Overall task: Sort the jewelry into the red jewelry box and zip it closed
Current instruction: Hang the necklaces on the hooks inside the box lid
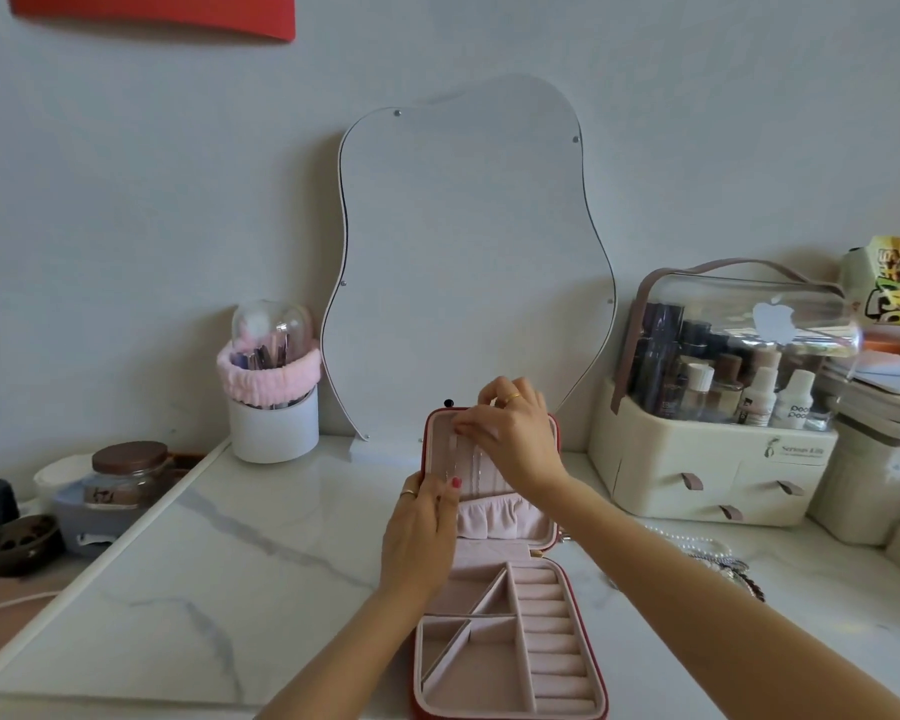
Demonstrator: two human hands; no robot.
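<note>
The red jewelry box (591, 667) lies open on the marble top, its pink tray of compartments and ring rolls toward me. Its lid (440, 439) stands upright behind, with a gathered pink pocket (489, 517) at its foot. My left hand (422, 532) grips the lid's left edge, thumb on the pink lining. At the top of the lid's lining, my right hand (515, 433) pinches something small and thin. Thin chains (476, 467) hang down the lining. A heap of pearl and dark necklaces (718, 558) lies on the top to the right of the box.
A wavy mirror (468, 262) leans on the wall behind the box. A white brush cup (274, 423) with a pink band stands at left. A cosmetics organizer (718, 459) with drawers sits at right. Jars and a dark bowl (17, 537) crowd the far left.
</note>
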